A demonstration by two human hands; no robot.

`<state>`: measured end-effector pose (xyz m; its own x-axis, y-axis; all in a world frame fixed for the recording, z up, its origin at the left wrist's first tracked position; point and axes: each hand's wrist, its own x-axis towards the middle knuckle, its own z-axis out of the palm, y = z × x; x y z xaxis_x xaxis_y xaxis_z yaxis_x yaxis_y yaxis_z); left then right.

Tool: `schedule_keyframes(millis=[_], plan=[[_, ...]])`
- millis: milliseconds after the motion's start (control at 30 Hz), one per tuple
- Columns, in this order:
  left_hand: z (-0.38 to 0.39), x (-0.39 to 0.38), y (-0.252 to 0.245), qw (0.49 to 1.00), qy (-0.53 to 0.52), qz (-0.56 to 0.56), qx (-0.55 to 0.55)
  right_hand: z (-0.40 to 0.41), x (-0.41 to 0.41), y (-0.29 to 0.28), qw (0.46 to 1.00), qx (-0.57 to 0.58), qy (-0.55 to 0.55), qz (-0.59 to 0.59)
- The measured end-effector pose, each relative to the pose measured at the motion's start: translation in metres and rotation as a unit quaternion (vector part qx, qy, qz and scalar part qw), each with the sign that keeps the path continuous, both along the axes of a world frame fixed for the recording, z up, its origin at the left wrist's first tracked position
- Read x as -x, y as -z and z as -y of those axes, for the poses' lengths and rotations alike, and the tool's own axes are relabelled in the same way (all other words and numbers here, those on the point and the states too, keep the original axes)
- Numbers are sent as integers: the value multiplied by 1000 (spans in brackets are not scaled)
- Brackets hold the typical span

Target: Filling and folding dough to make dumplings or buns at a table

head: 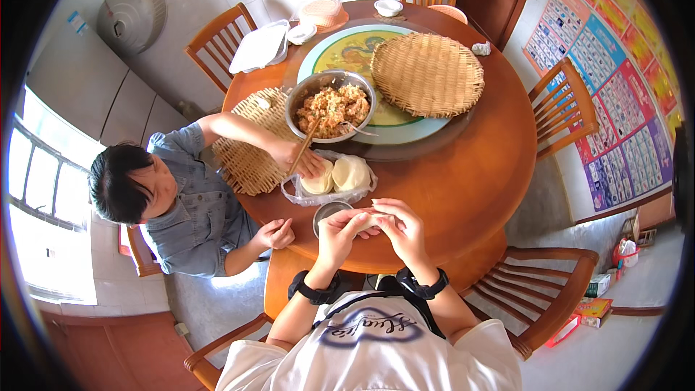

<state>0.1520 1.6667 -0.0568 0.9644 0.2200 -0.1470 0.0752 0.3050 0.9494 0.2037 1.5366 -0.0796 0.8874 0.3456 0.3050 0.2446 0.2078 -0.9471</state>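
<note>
Both my hands meet over the near edge of the round wooden table. My left hand [339, 233] and my right hand [403, 231] pinch a pale dumpling [374, 221] between the fingertips; the fingers partly hide it. Just behind my left hand is a small metal bowl [320, 216], partly covered by it. Beyond lies a plastic bag [362, 191] with two stacks of round dough wrappers [350, 174]. A metal mixing bowl [292, 114] holds minced filling [334, 108], with a fork or spoon and chopsticks [305, 146] at it.
At the left sits a person [187, 212], one hand on the wrappers. A woven bamboo tray [250, 146] lies beside them, with a small pale piece on it. Another woven tray [429, 75] rests on the turntable [320, 57]. Farther back are plastic containers [260, 46]. Wooden chairs [543, 288] surround the table.
</note>
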Motion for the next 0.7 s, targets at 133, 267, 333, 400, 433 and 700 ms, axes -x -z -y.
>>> schedule_keyframes(millis=[133, 267, 333, 400, 433, 700], plan=[[-3, 1, 1, 1000, -5, 17, 12, 0, 2, -3, 998, -42, -11, -54], [-1, 1, 3, 1000, -2, 10, 12, 0, 1, 2, 1000, -14, 18, -17], [1, 3, 6, 1000, -3, 9, 21, 1, 3, 4, 1000, 7, 17, -8], [-2, 4, 6, 1000, -8, 12, 27, -1, 4, 4, 998, -13, 1, -56], [-3, 4, 6, 999, -7, 14, 33, -1, 4, 3, 998, -11, -2, -57], [-2, 2, 3, 998, -27, 43, 29, -8, 7, -6, 986, -88, -15, -143]])
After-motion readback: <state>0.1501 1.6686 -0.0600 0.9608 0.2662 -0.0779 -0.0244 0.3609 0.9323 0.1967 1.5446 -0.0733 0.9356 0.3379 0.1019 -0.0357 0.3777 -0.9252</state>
